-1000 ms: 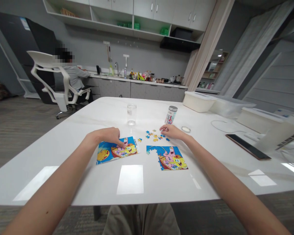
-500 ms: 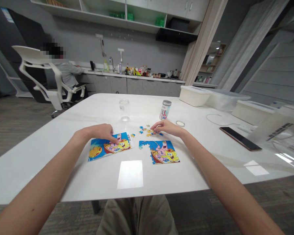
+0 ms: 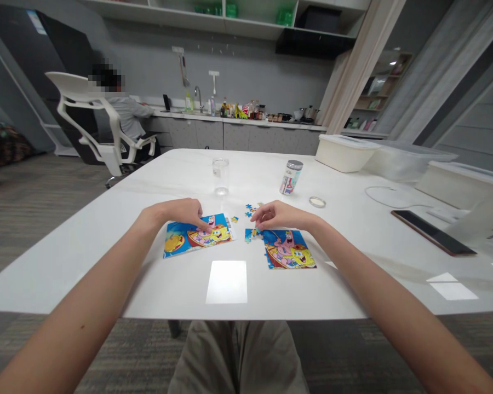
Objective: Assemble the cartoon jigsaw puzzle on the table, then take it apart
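Observation:
A flat cartoon picture card (image 3: 181,246) lies at left, and my left hand (image 3: 183,212) is on its upper edge, fingers curled and one finger pressed on the picture. To its right is a partly joined jigsaw puzzle (image 3: 290,249) with the same cartoon figures and a gap at its left side. My right hand (image 3: 277,214) is over the puzzle's upper left, fingertips pinched on a small yellow-and-blue puzzle piece (image 3: 254,233) at the gap. Behind those fingers are several loose pieces (image 3: 248,214), partly hidden. One more loose piece (image 3: 234,219) sits beside the card.
Beyond the pieces stand a clear jar (image 3: 221,178) and a printed canister (image 3: 291,178); a round lid (image 3: 317,202) is nearby. A phone (image 3: 431,232), a cable and white bins (image 3: 345,153) are at right. A person sits in a white chair (image 3: 115,128) at the back left.
My right hand has moved from the loose pile toward me, to the puzzle's gap, where a yellow-and-blue piece now shows. My left hand stays on the card. The view has shifted slightly.

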Action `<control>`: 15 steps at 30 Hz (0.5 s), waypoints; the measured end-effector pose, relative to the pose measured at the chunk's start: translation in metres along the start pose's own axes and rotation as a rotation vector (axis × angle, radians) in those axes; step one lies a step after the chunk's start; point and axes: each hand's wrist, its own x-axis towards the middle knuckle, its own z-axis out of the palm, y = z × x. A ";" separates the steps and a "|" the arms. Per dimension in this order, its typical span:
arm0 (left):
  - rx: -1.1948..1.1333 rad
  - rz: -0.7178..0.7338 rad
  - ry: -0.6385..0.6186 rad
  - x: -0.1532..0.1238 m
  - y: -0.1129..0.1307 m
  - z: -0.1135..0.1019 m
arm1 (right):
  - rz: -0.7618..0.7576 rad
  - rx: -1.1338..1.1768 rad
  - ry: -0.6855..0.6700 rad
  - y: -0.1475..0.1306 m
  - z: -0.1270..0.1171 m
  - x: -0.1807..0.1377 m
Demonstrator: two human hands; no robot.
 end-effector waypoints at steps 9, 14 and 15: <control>-0.009 -0.007 -0.015 -0.001 0.001 -0.001 | -0.011 -0.193 -0.043 -0.007 0.003 -0.002; -0.027 -0.009 -0.013 0.001 -0.001 0.000 | -0.040 -0.222 -0.074 -0.008 0.003 -0.002; -0.030 -0.010 -0.012 0.001 -0.002 0.000 | -0.047 -0.227 -0.077 -0.008 0.003 -0.002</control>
